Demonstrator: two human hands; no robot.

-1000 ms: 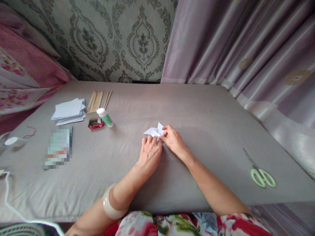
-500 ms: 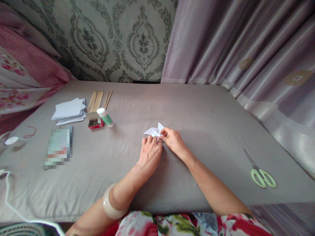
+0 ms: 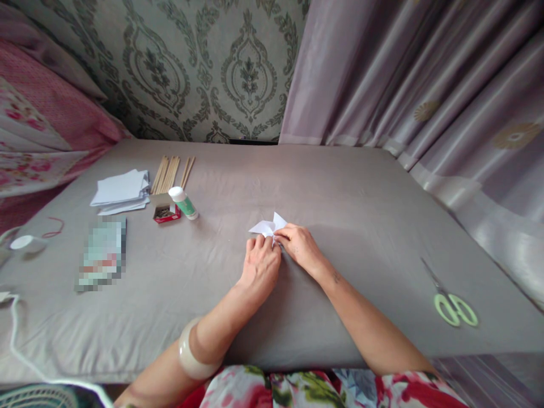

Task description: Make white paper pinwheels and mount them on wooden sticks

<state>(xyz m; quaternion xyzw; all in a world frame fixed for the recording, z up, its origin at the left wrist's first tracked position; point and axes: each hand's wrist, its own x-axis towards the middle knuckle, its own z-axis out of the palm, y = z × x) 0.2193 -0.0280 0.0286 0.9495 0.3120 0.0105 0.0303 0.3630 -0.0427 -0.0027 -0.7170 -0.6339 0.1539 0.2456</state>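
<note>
Between my two hands is a white paper pinwheel (image 3: 264, 227), its folded points standing out toward the far side. My left hand (image 3: 260, 263) is closed over its near edge, knuckles up, and hides that part. From the right, my right hand (image 3: 298, 245) pinches the paper close to the middle with thumb and forefinger. Whether a small pin or other piece sits under those fingertips I cannot tell.
On the left of the grey cloth (image 3: 361, 226) are a stack of white paper (image 3: 121, 190), wooden sticks (image 3: 166, 175), a glue bottle (image 3: 184, 203), a red box of small metal pieces (image 3: 165, 213) and a blurred packet (image 3: 103, 252). Green-handled scissors (image 3: 454, 309) lie right.
My right fingertips have shifted slightly left, toward the middle of the pinwheel. The left hand keeps its grip, and the rest looks the same.
</note>
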